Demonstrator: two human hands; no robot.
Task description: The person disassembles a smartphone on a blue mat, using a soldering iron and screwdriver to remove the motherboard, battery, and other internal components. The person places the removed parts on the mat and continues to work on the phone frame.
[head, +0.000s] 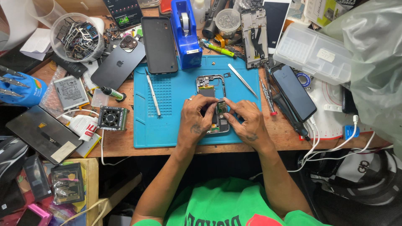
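Cluttered wooden workbench (pixel 121 144), head view only: a blue silicone repair mat (pixel 167 125) sits at its centre, parts and tools crowding every edge.

Your left hand (pixel 196 121) and right hand (pixel 246 123) meet over the opened smartphone with its back cover off (pixel 210 86), which lies flat on the mat directly under your fingers. Left hand is pressed down on the phone's left edge and lower half, apparently to keep the frame from sliding. Right thumb and forefinger are pinched on a small green circuit board (pixel 221 107) at the phone's middle, holding it just over its seat. Neither hand is slack; both are engaged on the phone.

Just beyond your fingertips, the phone's upper half shows bare frame and a yellow strip. To the right of your grip lies a pair of slim metal tweezers (pixel 243 80), angled toward you, likely parked within easy reach. To the left of your grip rests a thin silver pry tool (pixel 153 93), also on the mat. Farther off beyond the phone stands a blue tape dispenser (pixel 185 33). Far left of your grip, a clear round plastic tub of metal brackets (pixel 77 37). Right of your grip, off the mat, a dark phone lying screen-up (pixel 294 93).
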